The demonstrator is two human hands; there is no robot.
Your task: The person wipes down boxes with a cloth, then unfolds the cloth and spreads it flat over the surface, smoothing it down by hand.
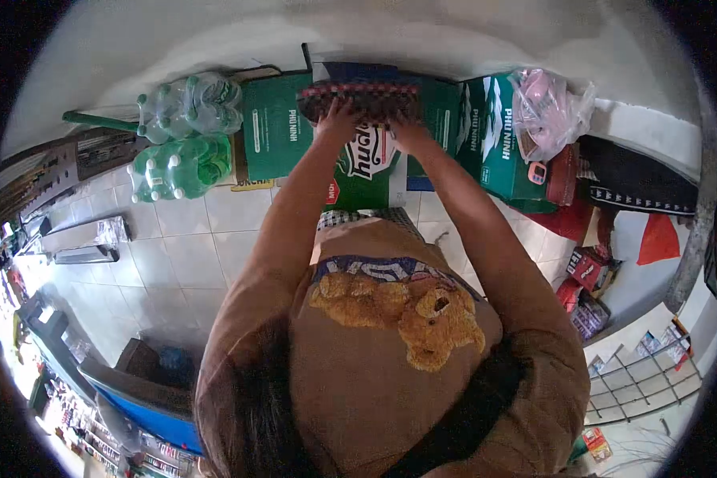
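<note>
A dark, soft-looking bundle with a red-and-black checkered band lies across green cartons by the wall; I cannot make out its exact kind. My left hand rests on its near side, fingers spread over the dark surface. My right hand touches the bundle's near right part, with fingers apart. Just below both hands is a green-and-white carton with large "huda" lettering, partly covered by my forearms. The bundle's underside is hidden.
Packs of clear bottles and green bottles stand left. A green carton adjoins them. At right, a plastic bag with pink contents rests on another carton. A wire rack stands lower right.
</note>
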